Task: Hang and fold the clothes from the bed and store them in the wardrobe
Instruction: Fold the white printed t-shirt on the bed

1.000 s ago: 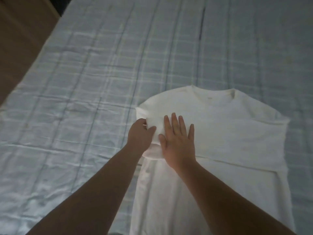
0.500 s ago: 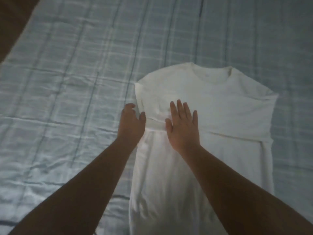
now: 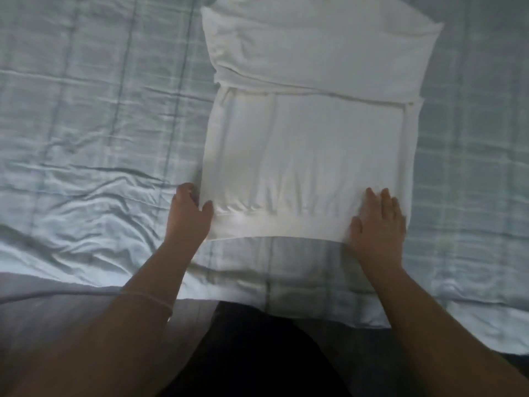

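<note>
A white long-sleeved top (image 3: 309, 138) lies flat on the bed (image 3: 86, 138), collar away from me, with both sleeves folded across the chest and the sides tucked in. Its ribbed hem is nearest me. My left hand (image 3: 187, 216) pinches the hem's left corner, thumb on top of the cloth. My right hand (image 3: 378, 219) lies at the hem's right corner with fingers spread on the fabric; whether it grips the cloth I cannot make out.
The bed has a pale blue checked cover, wrinkled at the left. Its near edge (image 3: 458, 310) runs across just below the hem. My dark clothing (image 3: 257, 353) fills the bottom centre.
Both hands have come down from the folded left sleeve at chest height to the hem's two corners. The view has tilted down, showing the bed's near edge.
</note>
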The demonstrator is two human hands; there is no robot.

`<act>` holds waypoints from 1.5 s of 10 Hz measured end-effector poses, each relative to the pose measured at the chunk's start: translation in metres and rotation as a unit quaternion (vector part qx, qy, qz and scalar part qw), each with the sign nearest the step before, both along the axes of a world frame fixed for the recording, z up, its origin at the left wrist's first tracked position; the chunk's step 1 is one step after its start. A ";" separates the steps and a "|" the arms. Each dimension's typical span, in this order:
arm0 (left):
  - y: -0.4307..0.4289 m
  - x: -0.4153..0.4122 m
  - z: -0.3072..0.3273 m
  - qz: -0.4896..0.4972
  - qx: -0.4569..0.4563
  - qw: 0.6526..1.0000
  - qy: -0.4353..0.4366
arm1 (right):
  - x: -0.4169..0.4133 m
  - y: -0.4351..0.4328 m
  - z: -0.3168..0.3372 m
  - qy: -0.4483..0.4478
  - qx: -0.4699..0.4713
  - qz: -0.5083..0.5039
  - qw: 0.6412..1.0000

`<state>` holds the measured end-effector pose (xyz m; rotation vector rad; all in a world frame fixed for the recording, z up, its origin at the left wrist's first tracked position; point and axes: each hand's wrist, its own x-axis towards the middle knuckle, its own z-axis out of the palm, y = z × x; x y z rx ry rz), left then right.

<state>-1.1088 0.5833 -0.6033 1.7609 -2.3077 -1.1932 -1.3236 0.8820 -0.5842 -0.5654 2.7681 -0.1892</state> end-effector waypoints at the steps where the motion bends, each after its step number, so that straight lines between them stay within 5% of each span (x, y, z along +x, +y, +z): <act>1: 0.017 0.013 0.006 0.040 0.090 0.995 -0.028 | -0.002 0.027 0.006 -0.039 -0.095 -0.207 0.973; 2: 0.026 0.014 0.014 0.078 0.196 0.977 0.006 | -0.008 0.033 0.016 -0.107 -0.168 -0.396 0.896; 3: 0.029 0.015 0.027 0.156 0.286 0.938 0.119 | -0.009 0.039 0.022 -0.211 -0.211 -0.444 0.845; 4: 0.034 0.024 0.038 0.219 0.403 0.857 0.236 | -0.010 0.048 0.030 -0.264 -0.223 -0.442 0.828; 7: 0.060 0.081 0.034 0.285 0.445 0.813 0.245 | 0.006 0.104 0.031 -0.332 -0.338 -0.530 0.703; 8: 0.081 0.105 0.032 0.323 0.476 0.787 0.225 | 0.026 0.140 0.025 -0.317 -0.268 -0.461 0.785; 9: 0.100 0.119 0.033 0.305 0.471 0.806 0.189 | 0.040 0.149 0.018 -0.318 -0.350 -0.545 0.693; 11: 0.081 0.089 0.059 0.166 0.345 0.905 0.183 | 0.035 0.115 0.040 -0.277 -0.383 -0.464 0.749; 13: 0.026 0.030 0.100 0.137 0.299 0.904 0.273 | -0.027 0.058 0.096 -0.251 -0.452 -0.406 0.754; 15: -0.038 -0.045 0.102 0.170 0.266 0.884 0.346 | -0.117 -0.013 0.123 -0.267 -0.501 -0.424 0.705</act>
